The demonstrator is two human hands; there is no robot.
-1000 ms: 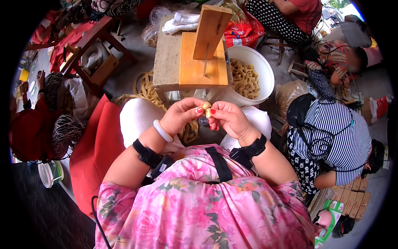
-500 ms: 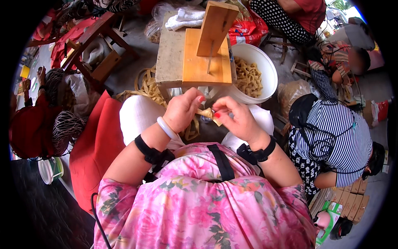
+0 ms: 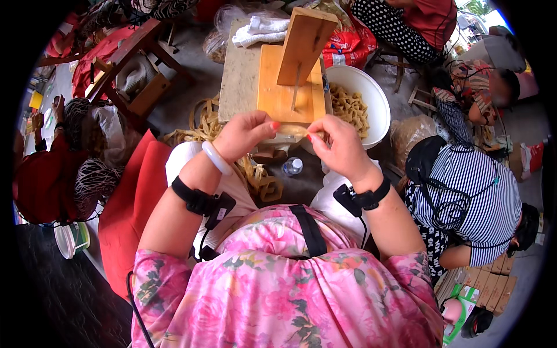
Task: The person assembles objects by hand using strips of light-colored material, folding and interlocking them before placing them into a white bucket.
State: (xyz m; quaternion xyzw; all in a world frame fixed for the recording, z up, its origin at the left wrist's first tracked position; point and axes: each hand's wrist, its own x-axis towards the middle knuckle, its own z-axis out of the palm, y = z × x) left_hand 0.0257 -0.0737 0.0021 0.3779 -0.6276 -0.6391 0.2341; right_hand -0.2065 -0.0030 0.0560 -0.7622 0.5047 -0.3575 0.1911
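Observation:
A short, flat tan strip (image 3: 291,130) is stretched between my hands, just short of the wooden stand. My left hand (image 3: 245,134), with a pale bangle at its wrist, pinches one end. At the other end, the thumb and fingers of my right hand (image 3: 341,145) are closed on the strip. In front stands an orange-brown wooden base (image 3: 272,81) with a slanted upright board (image 3: 304,43) and a thin metal rod (image 3: 294,97). Right of it, a white tub (image 3: 380,110) holds many knotted tan pieces (image 3: 348,110).
The wooden stand rests on a small worn table (image 3: 235,87) with white cloth gloves (image 3: 258,32) on it. Long tan strips (image 3: 203,122) lie heaped on the floor to its left. A clear bottle (image 3: 293,166) stands between my knees. Several people sit close by, one in stripes (image 3: 464,191).
Both hands have moved forward toward the wooden stand and drawn apart. The tan piece, bunched between my fingers before, is now pulled out straight.

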